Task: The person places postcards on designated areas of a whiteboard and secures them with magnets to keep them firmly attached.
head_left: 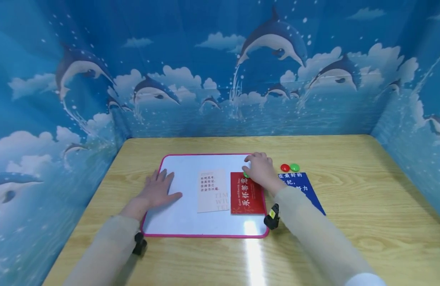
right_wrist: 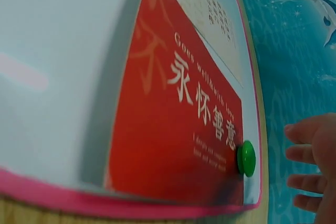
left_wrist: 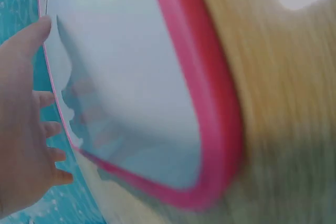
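Observation:
A whiteboard [head_left: 180, 222] with a pink frame lies on the table, carrying a white printed card [head_left: 209, 198] and a red card [head_left: 252, 200] side by side. At the red card's top edge sits a round green magnet [right_wrist: 248, 158]. My right hand [head_left: 260, 170] is over the board's far right corner, close to that magnet; the right wrist view shows its loosely bent fingers apart from it. My left hand [head_left: 157, 191] rests with spread fingers on the board's left edge, thumb pointing inward across the white surface.
Right of the board lies a blue card [head_left: 309, 194], partly hidden by the right forearm. Behind it are a red magnet [head_left: 285, 168] and another green magnet [head_left: 294, 167]. A dolphin-print curtain [head_left: 220, 115] surrounds the wooden table [head_left: 366, 190].

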`<act>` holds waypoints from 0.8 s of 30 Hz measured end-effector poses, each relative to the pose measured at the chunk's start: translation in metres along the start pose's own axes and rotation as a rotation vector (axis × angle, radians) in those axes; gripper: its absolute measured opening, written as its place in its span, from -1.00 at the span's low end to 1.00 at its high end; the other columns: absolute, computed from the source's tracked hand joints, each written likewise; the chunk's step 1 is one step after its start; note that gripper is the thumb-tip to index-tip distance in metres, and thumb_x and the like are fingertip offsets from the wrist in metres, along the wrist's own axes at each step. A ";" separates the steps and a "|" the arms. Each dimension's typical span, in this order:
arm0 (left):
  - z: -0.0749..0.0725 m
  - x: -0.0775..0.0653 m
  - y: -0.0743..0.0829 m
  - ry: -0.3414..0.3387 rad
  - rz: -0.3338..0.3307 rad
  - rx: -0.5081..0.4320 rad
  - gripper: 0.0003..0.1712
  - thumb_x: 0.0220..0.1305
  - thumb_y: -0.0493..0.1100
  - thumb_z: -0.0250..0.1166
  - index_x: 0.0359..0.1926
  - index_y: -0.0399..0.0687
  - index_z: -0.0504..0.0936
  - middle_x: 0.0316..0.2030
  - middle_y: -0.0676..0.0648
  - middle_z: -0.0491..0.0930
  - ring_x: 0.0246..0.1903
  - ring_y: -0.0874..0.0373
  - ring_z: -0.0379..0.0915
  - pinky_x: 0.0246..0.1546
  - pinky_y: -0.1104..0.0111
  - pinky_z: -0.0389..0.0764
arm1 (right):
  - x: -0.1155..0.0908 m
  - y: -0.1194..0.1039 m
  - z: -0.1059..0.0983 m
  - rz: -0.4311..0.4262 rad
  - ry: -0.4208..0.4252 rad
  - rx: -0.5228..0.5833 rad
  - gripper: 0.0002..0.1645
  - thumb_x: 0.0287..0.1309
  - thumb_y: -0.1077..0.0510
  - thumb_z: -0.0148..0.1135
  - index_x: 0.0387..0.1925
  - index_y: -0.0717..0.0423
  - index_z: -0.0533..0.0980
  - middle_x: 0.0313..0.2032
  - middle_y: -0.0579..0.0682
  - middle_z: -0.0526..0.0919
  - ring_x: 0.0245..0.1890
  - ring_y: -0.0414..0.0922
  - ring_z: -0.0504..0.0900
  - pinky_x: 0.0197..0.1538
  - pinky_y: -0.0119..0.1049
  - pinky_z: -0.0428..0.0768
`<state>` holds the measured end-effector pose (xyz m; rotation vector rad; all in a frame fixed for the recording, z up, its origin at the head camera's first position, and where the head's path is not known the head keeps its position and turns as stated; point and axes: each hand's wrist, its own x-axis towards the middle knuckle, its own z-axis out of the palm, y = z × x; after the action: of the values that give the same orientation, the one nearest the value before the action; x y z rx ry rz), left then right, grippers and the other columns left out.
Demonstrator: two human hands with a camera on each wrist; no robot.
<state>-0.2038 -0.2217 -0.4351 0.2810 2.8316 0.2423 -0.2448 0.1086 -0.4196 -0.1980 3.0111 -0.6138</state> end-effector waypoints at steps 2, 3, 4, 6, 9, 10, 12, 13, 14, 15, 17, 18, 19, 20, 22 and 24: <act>0.000 0.000 0.007 0.025 0.033 0.008 -0.01 0.21 0.31 0.10 0.42 -0.23 0.03 0.41 -0.40 -0.10 0.39 -0.41 -0.34 0.32 -0.28 -0.23 | -0.002 0.005 -0.002 0.002 0.011 0.003 -0.53 0.18 -0.02 0.19 0.05 0.15 0.51 0.16 0.19 0.44 0.24 0.15 0.27 0.25 0.09 0.25; 0.000 0.001 0.012 0.036 0.052 0.008 -0.01 0.20 0.31 0.10 0.42 -0.22 0.04 0.42 -0.38 -0.09 0.40 -0.39 -0.32 0.32 -0.27 -0.22 | -0.003 0.007 -0.004 0.004 0.017 0.003 -0.52 0.18 -0.02 0.19 0.06 0.16 0.50 0.17 0.20 0.43 0.24 0.16 0.26 0.25 0.10 0.24; 0.001 0.001 0.016 0.042 0.070 0.010 -0.02 0.20 0.31 0.11 0.42 -0.21 0.04 0.42 -0.36 -0.09 0.40 -0.37 -0.30 0.33 -0.26 -0.20 | -0.004 0.010 -0.005 0.001 0.027 0.000 -0.52 0.18 -0.01 0.19 0.06 0.17 0.50 0.17 0.21 0.43 0.24 0.17 0.26 0.25 0.12 0.23; 0.000 0.001 0.026 0.055 0.112 0.017 -0.03 0.20 0.30 0.13 0.42 -0.19 0.07 0.42 -0.34 -0.06 0.40 -0.36 -0.25 0.33 -0.25 -0.17 | -0.005 0.015 -0.007 0.005 0.038 -0.003 -0.52 0.19 -0.01 0.18 0.06 0.18 0.50 0.17 0.23 0.42 0.24 0.19 0.25 0.25 0.14 0.21; -0.001 0.002 0.040 0.057 0.168 0.022 -0.04 0.17 0.29 0.16 0.41 -0.17 0.10 0.42 -0.31 -0.02 0.40 -0.32 -0.19 0.33 -0.25 -0.11 | -0.007 0.022 -0.010 0.020 0.046 0.000 -0.52 0.19 0.00 0.17 0.06 0.21 0.50 0.16 0.25 0.42 0.24 0.21 0.23 0.25 0.16 0.19; 0.000 0.002 0.044 0.055 0.185 0.031 -0.04 0.17 0.29 0.17 0.41 -0.16 0.10 0.42 -0.30 0.00 0.40 -0.31 -0.17 0.33 -0.24 -0.09 | -0.008 0.024 -0.011 0.028 0.048 0.004 -0.52 0.19 0.01 0.18 0.06 0.21 0.50 0.16 0.25 0.41 0.25 0.21 0.22 0.25 0.17 0.18; 0.001 0.002 0.052 0.050 0.221 0.045 -0.04 0.16 0.30 0.17 0.41 -0.15 0.11 0.41 -0.29 0.02 0.40 -0.29 -0.13 0.33 -0.23 -0.07 | -0.009 0.028 -0.012 0.044 0.049 0.008 -0.51 0.19 0.00 0.17 0.06 0.21 0.49 0.18 0.25 0.40 0.26 0.21 0.21 0.27 0.17 0.16; 0.003 0.003 0.056 0.048 0.240 0.053 -0.05 0.17 0.30 0.17 0.40 -0.14 0.13 0.41 -0.29 0.04 0.40 -0.29 -0.11 0.32 -0.23 -0.04 | -0.010 0.031 -0.013 0.048 0.052 0.009 -0.51 0.20 0.00 0.16 0.06 0.21 0.49 0.18 0.26 0.39 0.26 0.21 0.20 0.27 0.17 0.15; 0.004 0.003 0.059 0.045 0.260 0.057 -0.06 0.17 0.30 0.16 0.39 -0.14 0.14 0.40 -0.29 0.06 0.39 -0.29 -0.09 0.32 -0.24 -0.03 | -0.010 0.033 -0.014 0.051 0.054 0.008 -0.51 0.20 -0.01 0.15 0.07 0.22 0.49 0.19 0.26 0.39 0.26 0.22 0.19 0.28 0.18 0.14; 0.006 0.004 0.062 0.038 0.276 0.061 -0.07 0.18 0.30 0.16 0.39 -0.13 0.14 0.40 -0.28 0.06 0.39 -0.28 -0.08 0.32 -0.23 -0.02 | -0.011 0.035 -0.014 0.053 0.055 0.009 -0.51 0.21 -0.01 0.15 0.07 0.22 0.48 0.19 0.27 0.38 0.26 0.23 0.19 0.28 0.19 0.13; 0.008 0.005 0.069 0.021 0.310 0.061 -0.10 0.19 0.30 0.14 0.40 -0.08 0.14 0.40 -0.26 0.07 0.39 -0.26 -0.07 0.32 -0.23 -0.02 | -0.012 0.039 -0.016 0.053 0.058 0.002 -0.51 0.21 -0.01 0.14 0.06 0.22 0.49 0.19 0.28 0.37 0.26 0.24 0.18 0.28 0.21 0.11; 0.010 0.005 0.072 0.012 0.327 0.060 -0.11 0.20 0.30 0.13 0.40 -0.05 0.14 0.41 -0.25 0.07 0.40 -0.25 -0.07 0.32 -0.23 -0.02 | -0.012 0.041 -0.016 0.055 0.060 -0.001 -0.52 0.22 -0.01 0.13 0.06 0.23 0.49 0.19 0.29 0.37 0.26 0.25 0.18 0.28 0.22 0.10; 0.011 0.005 0.075 0.004 0.342 0.056 -0.12 0.20 0.30 0.13 0.41 -0.01 0.14 0.41 -0.23 0.07 0.40 -0.23 -0.07 0.32 -0.22 -0.02 | -0.013 0.043 -0.017 0.057 0.061 -0.003 -0.52 0.22 0.00 0.13 0.05 0.23 0.49 0.19 0.29 0.37 0.26 0.26 0.17 0.27 0.23 0.09; 0.012 0.006 0.078 -0.007 0.354 0.057 -0.13 0.20 0.31 0.12 0.41 0.04 0.13 0.41 -0.21 0.06 0.41 -0.21 -0.08 0.33 -0.21 -0.04 | -0.013 0.044 -0.018 0.058 0.062 -0.005 -0.53 0.22 0.00 0.13 0.05 0.23 0.49 0.18 0.30 0.37 0.26 0.26 0.17 0.27 0.24 0.09; 0.015 0.006 0.082 -0.027 0.372 0.061 -0.16 0.21 0.32 0.11 0.42 0.14 0.12 0.42 -0.17 0.05 0.42 -0.16 -0.09 0.35 -0.19 -0.05 | -0.015 0.047 -0.019 0.062 0.065 -0.016 -0.53 0.22 0.01 0.13 0.05 0.23 0.50 0.18 0.30 0.38 0.26 0.26 0.17 0.27 0.25 0.09; 0.018 0.007 0.085 -0.042 0.382 0.073 -0.19 0.22 0.32 0.09 0.42 0.20 0.12 0.43 -0.15 0.04 0.43 -0.12 -0.09 0.36 -0.18 -0.07 | -0.016 0.049 -0.020 0.064 0.061 -0.022 -0.54 0.23 0.01 0.12 0.05 0.24 0.49 0.18 0.29 0.37 0.26 0.27 0.16 0.26 0.25 0.08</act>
<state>-0.1910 -0.1356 -0.4374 0.8335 2.7271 0.2078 -0.2363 0.1634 -0.4204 -0.0844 3.0705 -0.5917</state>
